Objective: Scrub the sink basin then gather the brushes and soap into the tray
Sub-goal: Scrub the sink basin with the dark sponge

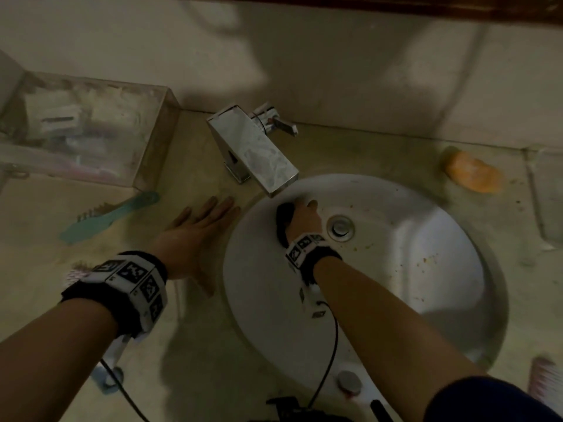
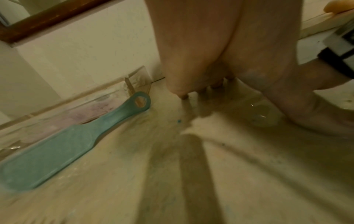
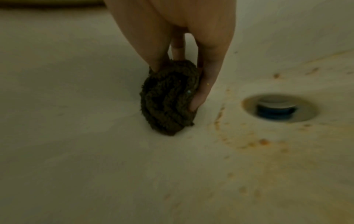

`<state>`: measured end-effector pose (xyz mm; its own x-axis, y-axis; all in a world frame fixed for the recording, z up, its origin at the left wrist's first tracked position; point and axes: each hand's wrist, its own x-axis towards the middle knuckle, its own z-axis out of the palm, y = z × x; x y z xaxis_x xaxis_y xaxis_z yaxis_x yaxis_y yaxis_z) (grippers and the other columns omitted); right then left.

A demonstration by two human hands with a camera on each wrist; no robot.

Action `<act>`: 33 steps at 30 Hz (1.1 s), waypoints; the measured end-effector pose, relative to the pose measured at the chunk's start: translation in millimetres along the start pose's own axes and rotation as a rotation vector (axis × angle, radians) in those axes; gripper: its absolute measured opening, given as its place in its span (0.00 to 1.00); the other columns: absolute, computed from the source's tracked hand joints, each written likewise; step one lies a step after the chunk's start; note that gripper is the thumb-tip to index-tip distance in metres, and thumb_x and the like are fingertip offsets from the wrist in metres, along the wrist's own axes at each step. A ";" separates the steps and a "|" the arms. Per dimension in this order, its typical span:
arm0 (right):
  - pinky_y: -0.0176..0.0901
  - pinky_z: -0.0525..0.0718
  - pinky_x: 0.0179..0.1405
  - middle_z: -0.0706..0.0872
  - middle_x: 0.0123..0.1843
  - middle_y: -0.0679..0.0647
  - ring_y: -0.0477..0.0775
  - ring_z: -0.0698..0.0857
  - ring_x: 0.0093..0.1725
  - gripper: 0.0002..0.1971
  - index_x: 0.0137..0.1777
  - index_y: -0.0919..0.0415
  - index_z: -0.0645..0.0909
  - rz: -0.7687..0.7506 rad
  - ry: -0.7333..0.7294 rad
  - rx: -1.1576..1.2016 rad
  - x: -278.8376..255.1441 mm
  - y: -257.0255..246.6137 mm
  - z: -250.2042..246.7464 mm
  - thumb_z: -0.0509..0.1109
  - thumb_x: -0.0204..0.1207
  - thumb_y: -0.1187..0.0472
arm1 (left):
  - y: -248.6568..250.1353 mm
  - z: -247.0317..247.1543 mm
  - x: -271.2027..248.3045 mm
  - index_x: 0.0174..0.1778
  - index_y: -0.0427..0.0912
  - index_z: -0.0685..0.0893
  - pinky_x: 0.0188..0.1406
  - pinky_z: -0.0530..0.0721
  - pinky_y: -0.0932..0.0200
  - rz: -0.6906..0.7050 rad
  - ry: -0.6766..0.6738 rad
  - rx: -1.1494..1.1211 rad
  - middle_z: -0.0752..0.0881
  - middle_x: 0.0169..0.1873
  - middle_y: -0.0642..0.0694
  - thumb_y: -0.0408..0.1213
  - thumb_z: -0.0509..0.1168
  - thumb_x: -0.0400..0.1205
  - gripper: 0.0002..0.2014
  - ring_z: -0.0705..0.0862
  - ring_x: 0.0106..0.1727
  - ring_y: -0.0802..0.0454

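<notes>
From my head view the clear tray point(image 1: 91, 129) at ten o'clock runs off the left edge, and its contents blur into pale shapes I can't name. A pink-bristled brush point(image 1: 545, 382) at four o'clock is cut by the right edge. My right hand point(image 1: 304, 219) covers most of the dark scrubber point(image 1: 283, 217). On the left wrist view, my fingertips point(image 2: 182, 92) smear together.

Tray point(image 1: 146, 123) and brush point(image 1: 106, 216) left of sink point(image 1: 426, 254) (soap point(image 1: 472, 175) right).

A chrome faucet point(image 1: 256, 147) overhangs the basin beneath a wood-framed mirror point(image 2: 47, 19).
</notes>
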<state>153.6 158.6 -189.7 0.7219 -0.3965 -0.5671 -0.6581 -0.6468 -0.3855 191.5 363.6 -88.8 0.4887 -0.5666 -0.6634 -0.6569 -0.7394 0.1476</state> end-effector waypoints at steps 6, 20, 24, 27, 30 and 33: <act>0.51 0.77 0.56 0.76 0.60 0.65 0.65 0.80 0.58 0.14 0.58 0.62 0.74 -0.233 -0.092 -0.070 -30.4 31.1 -34.8 0.68 0.78 0.55 | -0.5 -1.4 -0.3 0.79 0.58 0.29 0.83 0.38 0.43 0.005 -0.009 0.003 0.24 0.72 0.67 0.66 0.77 0.54 0.72 0.27 0.76 0.63; 0.57 0.79 0.64 0.61 0.78 0.68 0.70 0.77 0.66 0.25 0.77 0.60 0.64 -0.499 -0.572 -0.621 -99.6 75.6 5.3 0.63 0.80 0.68 | -1.3 1.5 1.7 0.80 0.55 0.29 0.83 0.40 0.42 0.008 0.006 0.012 0.26 0.77 0.63 0.64 0.79 0.54 0.72 0.31 0.82 0.56; 0.56 0.80 0.63 0.59 0.78 0.68 0.70 0.76 0.67 0.30 0.80 0.59 0.60 -0.360 -0.360 -0.597 -66.8 62.9 -4.5 0.63 0.79 0.71 | 0.2 0.4 0.4 0.80 0.55 0.30 0.83 0.40 0.42 0.002 0.003 0.021 0.30 0.80 0.61 0.63 0.79 0.55 0.72 0.31 0.81 0.58; 0.53 0.81 0.60 0.65 0.74 0.67 0.68 0.78 0.65 0.28 0.78 0.61 0.62 -0.371 -0.382 -0.557 -63.7 62.2 -21.2 0.65 0.79 0.67 | -0.8 0.5 0.6 0.80 0.56 0.30 0.83 0.40 0.42 0.017 0.009 0.007 0.28 0.77 0.63 0.63 0.79 0.55 0.72 0.31 0.81 0.58; 0.53 0.78 0.62 0.71 0.69 0.65 0.65 0.77 0.66 0.23 0.70 0.63 0.70 -0.503 -0.567 -0.537 -88.6 66.5 -26.7 0.70 0.77 0.61 | -3.6 1.4 1.4 0.79 0.56 0.29 0.83 0.39 0.42 0.032 0.018 0.012 0.26 0.72 0.66 0.64 0.78 0.55 0.72 0.29 0.77 0.62; 0.55 0.77 0.61 0.73 0.67 0.66 0.66 0.77 0.64 0.19 0.68 0.65 0.73 -0.614 -0.809 -0.605 -124.6 72.5 -14.5 0.68 0.78 0.63 | -3.0 1.4 1.6 0.79 0.56 0.30 0.83 0.39 0.42 0.041 0.017 0.014 0.25 0.73 0.64 0.64 0.78 0.55 0.71 0.29 0.79 0.60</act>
<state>19.0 151.7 -136.5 0.3933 0.4758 -0.7867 0.1176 -0.8747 -0.4703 193.4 365.3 -91.4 0.4710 -0.6022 -0.6446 -0.6843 -0.7106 0.1638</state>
